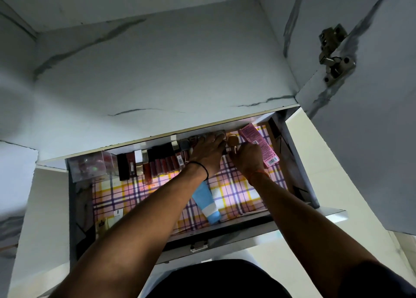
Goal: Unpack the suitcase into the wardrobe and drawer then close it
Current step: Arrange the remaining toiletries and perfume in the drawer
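While small cosmetics are being lined up along the back wall of the open drawer [290,162], the left hand [208,150] reaches to the rear with fingers extended onto a small container [221,134], pressing or steadying it, and the right hand [246,157] has its fingers curled round a gold-capped item [233,140] just beside it; what exactly that item is cannot be told. A row of lipsticks and glosses [157,164] stands to the left against the same wall, with a clear plastic box [90,166] at the far left. A pink carton [258,144] lies at the right, touching the right hand. A blue and white tube [208,204] lies loose on the checked liner [234,192]. To do the step well, judge that each piece should be set upright against its neighbour, one hand bracing the row so that nothing topples, and the loose tube then placed before the drawer is pushed shut under the wardrobe shelf [157,72]
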